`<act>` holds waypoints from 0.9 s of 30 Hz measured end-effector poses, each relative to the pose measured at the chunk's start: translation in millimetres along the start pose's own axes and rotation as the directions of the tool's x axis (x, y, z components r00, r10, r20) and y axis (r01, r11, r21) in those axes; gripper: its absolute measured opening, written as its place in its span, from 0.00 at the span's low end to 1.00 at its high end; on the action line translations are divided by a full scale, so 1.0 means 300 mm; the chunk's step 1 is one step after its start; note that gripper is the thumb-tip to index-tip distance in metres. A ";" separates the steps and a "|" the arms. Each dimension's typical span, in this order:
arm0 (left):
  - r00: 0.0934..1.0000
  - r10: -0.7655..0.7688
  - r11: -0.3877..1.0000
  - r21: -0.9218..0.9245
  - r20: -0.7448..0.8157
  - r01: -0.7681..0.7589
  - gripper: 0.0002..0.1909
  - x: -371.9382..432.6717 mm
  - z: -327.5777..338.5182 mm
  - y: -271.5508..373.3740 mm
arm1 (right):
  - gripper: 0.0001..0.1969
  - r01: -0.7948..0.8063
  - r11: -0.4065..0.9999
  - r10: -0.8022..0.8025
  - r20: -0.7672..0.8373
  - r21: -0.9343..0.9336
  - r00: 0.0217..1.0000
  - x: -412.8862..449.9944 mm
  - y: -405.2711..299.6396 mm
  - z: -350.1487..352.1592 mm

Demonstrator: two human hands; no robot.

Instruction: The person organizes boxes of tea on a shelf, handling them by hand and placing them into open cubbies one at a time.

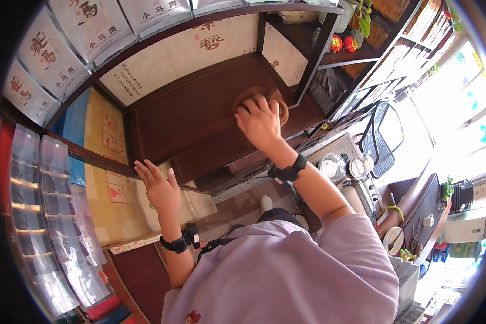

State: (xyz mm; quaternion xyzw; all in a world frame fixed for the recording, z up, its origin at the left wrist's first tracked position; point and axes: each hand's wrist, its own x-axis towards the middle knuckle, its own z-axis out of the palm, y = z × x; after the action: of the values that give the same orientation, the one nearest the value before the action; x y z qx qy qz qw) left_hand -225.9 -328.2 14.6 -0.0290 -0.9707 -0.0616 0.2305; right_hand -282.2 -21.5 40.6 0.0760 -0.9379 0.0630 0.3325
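Observation:
My right hand (259,121) presses a brown cloth (284,110) against the dark wooden shelf board (186,109). The cloth looks bunched and slightly blurred under my fingers. To the left, my left hand (162,190) holds nothing, and its fingertips lie at the dark wooden frame (136,169) by the shelf's front corner. Whether those fingertips press on the wood is hard to tell. A cream back panel (158,60) with brush writing closes off the shelf behind the board.
Silver printed bags (101,32) line the shelf above. Cardboard boxes (105,194) and clear plastic boxes (56,202) stand at left. Red-and-yellow ornaments (343,43) sit in the right-hand compartment. Glass pots (332,167), a black mesh chair (380,141) and a tea tray (423,210) are at right.

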 end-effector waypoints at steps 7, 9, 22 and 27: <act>0.999 -0.040 0.999 0.036 0.007 0.040 0.34 0.014 -0.008 0.030 | 0.17 -0.079 0.978 0.089 0.042 -0.195 0.995 0.066 0.148 0.020; 0.999 -0.050 0.998 0.031 0.016 0.049 0.34 0.014 -0.006 0.024 | 0.16 -0.144 0.909 0.276 0.307 -0.392 0.911 0.084 0.137 -0.028; 0.999 -0.022 0.999 0.027 0.034 0.021 0.33 0.009 -0.014 0.001 | 0.16 -0.110 0.985 0.154 0.392 -0.131 0.907 -0.087 0.339 -0.444; 0.995 -0.050 0.998 0.043 0.089 0.047 0.34 0.017 -0.040 0.007 | 0.16 -0.009 0.981 0.007 -0.013 -0.192 1.000 0.024 0.169 -0.221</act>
State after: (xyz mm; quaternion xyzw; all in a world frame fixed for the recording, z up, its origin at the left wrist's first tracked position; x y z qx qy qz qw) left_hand -224.8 -327.8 27.7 -0.0035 -0.9815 -0.0461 0.1856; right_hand -256.4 38.6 92.9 0.0392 -0.9378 -0.0260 0.3440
